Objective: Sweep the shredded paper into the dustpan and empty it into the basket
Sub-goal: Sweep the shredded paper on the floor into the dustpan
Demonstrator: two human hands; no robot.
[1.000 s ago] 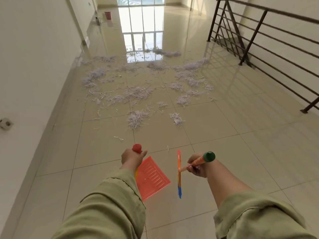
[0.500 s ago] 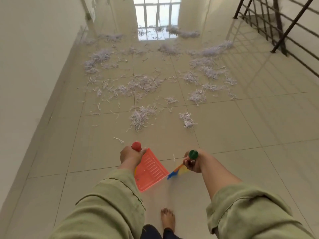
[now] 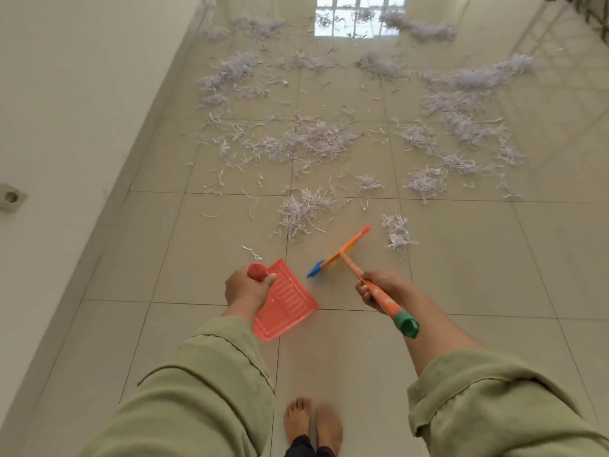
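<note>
Hands grip tools: left hand [image 3: 246, 290] clutches dustpan [image 3: 286, 300], right hand [image 3: 379, 287] broom [image 3: 349, 258]. Hard strokes could scatter light paper [image 3: 301, 211] mid-frame.

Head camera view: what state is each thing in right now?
Shredded paper: scattered over the floor, unswept.
Dustpan: empty, held by the left hand.
Broom: held by the right hand, head pointing towards the paper.
Wall socket: nothing plugged in.
</note>
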